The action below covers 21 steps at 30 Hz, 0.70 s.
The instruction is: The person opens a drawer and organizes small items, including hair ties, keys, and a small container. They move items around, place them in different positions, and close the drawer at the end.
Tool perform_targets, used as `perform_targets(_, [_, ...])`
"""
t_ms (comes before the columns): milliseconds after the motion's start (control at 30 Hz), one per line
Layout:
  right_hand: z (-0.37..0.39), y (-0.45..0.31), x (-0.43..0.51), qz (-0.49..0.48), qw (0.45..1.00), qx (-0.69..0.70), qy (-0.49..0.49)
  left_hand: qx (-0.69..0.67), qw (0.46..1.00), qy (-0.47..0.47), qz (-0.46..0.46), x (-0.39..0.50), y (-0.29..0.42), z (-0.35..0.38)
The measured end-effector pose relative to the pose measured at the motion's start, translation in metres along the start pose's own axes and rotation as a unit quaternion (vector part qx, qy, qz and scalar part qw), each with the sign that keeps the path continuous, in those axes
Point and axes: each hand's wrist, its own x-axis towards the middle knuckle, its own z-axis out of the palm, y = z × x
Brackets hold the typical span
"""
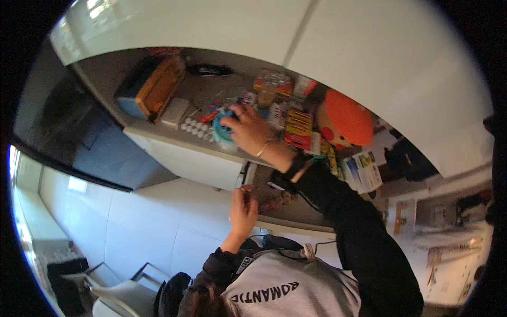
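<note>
My right hand (253,132) reaches over the counter, with thumb and fingers on the rim of a small teal plastic container (222,132). Dark content shows between the fingers; blur hides what it is. My left hand (243,210) is lower, its fingertips at the side of a pulled-out drawer (299,206). Its fingers are curled, and whether they grip the drawer edge or a small dark thing is unclear. White round pieces in a sheet (197,128) lie just left of the container. Beside them is a small red object (208,116).
On the counter stand a wooden-fronted box (160,87), a white block (175,111), a red-and-yellow packet (299,128) and an orange-capped doll (346,119). A printed leaflet (362,171) lies farther right. White cabinets (253,27) overhang the counter. A chair (122,297) stands lower left.
</note>
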Motion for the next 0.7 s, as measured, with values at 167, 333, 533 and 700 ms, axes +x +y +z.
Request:
perform_targets(167, [-0.009, -0.001, -0.015, -0.045, 0.996, -0.036, 0.062, -0.083, 0.996, -0.006, -0.026, 0.002, 0.002, 0.001])
perform_targets(333, [-0.050, 0.012, -0.041, -0.071, 0.990, 0.096, 0.079, -0.052, 0.998, -0.007, 0.017, 0.000, 0.000, -0.003])
perform_targets(533, [-0.077, 0.035, -0.131, 0.101, 0.904, 0.392, -0.136, -0.252, 0.955, -0.079, -0.136, 0.004, -0.004, -0.016])
perform_targets(700, [-0.048, 0.023, -0.203, 0.199, 0.862, 0.399, -0.243, -0.364, 0.906, -0.095, -0.195, 0.011, 0.010, -0.010])
